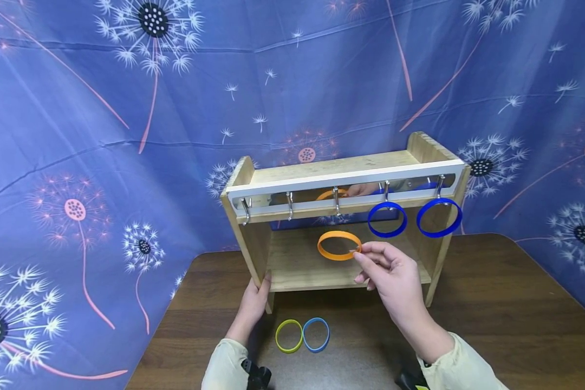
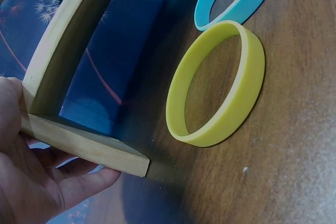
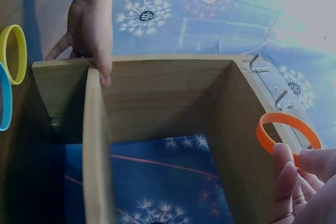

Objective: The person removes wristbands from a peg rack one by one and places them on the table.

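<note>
An orange wristband (image 1: 339, 256) is pinched between the thumb and fingers of my right hand (image 1: 395, 279), in front of the wooden shelf (image 1: 302, 273) and just below its middle hook (image 1: 336, 201). In the right wrist view the orange wristband (image 3: 265, 139) is held near the row of hooks. My left hand (image 1: 253, 303) grips the shelf's lower left side, thumb on the inside and fingers around the outer edge, as the left wrist view shows. Two dark blue wristbands (image 1: 388, 235) (image 1: 439, 234) hang from the two right-hand hooks.
A yellow wristband (image 1: 289, 351) and a light blue wristband (image 1: 317, 350) lie side by side on the wooden table (image 1: 175, 336) before the shelf. Two more hooks sit on the left of the metal rail (image 1: 317, 179). A patterned blue cloth (image 1: 214, 65) hangs behind.
</note>
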A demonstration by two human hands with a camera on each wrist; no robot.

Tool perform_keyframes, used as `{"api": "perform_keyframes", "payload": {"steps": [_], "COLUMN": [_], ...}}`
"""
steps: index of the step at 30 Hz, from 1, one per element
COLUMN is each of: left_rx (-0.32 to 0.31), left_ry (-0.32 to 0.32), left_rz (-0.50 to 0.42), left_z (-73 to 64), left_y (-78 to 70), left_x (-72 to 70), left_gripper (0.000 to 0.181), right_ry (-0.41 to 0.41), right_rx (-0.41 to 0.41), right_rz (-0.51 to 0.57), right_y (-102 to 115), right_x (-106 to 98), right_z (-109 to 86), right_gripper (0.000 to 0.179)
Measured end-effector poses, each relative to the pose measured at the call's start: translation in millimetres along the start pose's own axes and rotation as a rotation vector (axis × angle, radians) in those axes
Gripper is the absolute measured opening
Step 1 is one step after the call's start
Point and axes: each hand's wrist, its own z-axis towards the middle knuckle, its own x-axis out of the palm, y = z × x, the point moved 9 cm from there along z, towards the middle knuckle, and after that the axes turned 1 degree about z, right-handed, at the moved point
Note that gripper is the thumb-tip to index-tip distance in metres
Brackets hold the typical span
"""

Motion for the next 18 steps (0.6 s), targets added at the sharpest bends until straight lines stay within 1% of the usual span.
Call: {"api": "perform_keyframes", "payload": {"steps": [5, 9, 13, 18], "left_rx": [-0.003, -0.012, 0.0, 0.015], "left_ry": [-0.003, 0.001, 0.001, 0.003], "left_rz": [-0.003, -0.015, -0.015, -0.026], "left_z": [0.3, 0.4, 0.5, 0.6], "left_y": [0.5, 1.7, 1.3, -1.5], "left_x": [0.6, 0.9, 1.0, 1.0], "left_gripper": [0.042, 0.042, 0.042, 0.043], "right_ry": [0.013, 0.025, 0.036, 0.039], "right_rx": [0.023, 0.047, 0.082, 0.135], "right_rz": [0.017, 0.008, -0.023, -0.035], "right_y": [-9.5, -17.8, -28.3, -43.0], "right_x": [-0.8, -0.5, -1.3, -3.2], "right_z": [-4.9, -9.6, -14.7, -21.5], "right_gripper": [0.019, 0.021, 0.021, 0.022]}}
